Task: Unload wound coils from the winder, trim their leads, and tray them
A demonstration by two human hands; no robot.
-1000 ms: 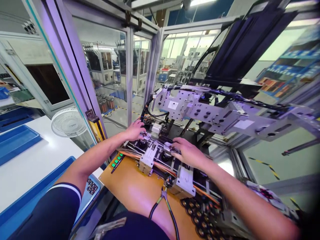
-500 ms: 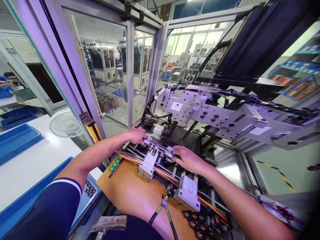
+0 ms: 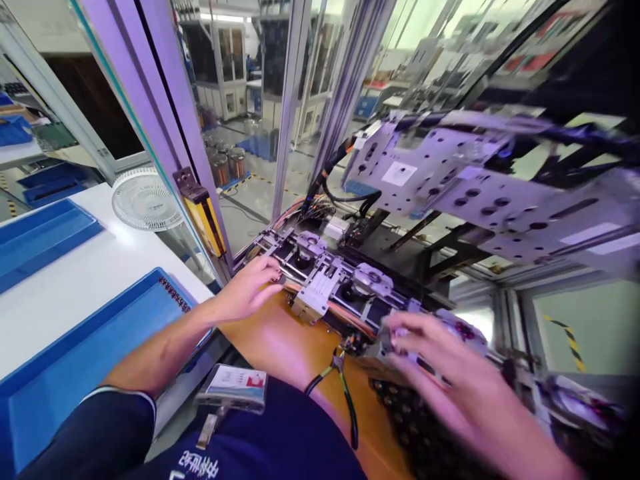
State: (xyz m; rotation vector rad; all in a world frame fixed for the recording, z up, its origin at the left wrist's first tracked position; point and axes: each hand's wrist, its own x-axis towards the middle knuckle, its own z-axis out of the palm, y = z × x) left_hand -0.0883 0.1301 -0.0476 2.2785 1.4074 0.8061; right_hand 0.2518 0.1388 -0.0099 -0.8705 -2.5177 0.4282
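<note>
My left hand (image 3: 250,288) hovers at the left front edge of the machine, over the orange-brown panel (image 3: 265,343). Its fingers are stretched out with the thumb apart, and no held object shows. My right hand (image 3: 445,360), smeared by motion, is over the right metal block (image 3: 383,343); its thumb and fingers look apart. Whether its fingertips touch the block is unclear. Behind the hands, a left clamp fixture (image 3: 311,244) and a right clamp fixture (image 3: 373,279) sit on the rail assembly, a metal slide block (image 3: 320,287) between them.
Pliers (image 3: 340,380) lie on the panel before my body. Several dark round parts (image 3: 400,413) are below my right hand. A perforated metal plate (image 3: 430,173) overhangs the back. Left are a blue tray (image 3: 95,353), a white fan (image 3: 147,200) and the frame post (image 3: 165,127).
Both hands have left the two clamp fixtures and come back toward my body, the right one also moving right. The view has tilted down and shifted left.
</note>
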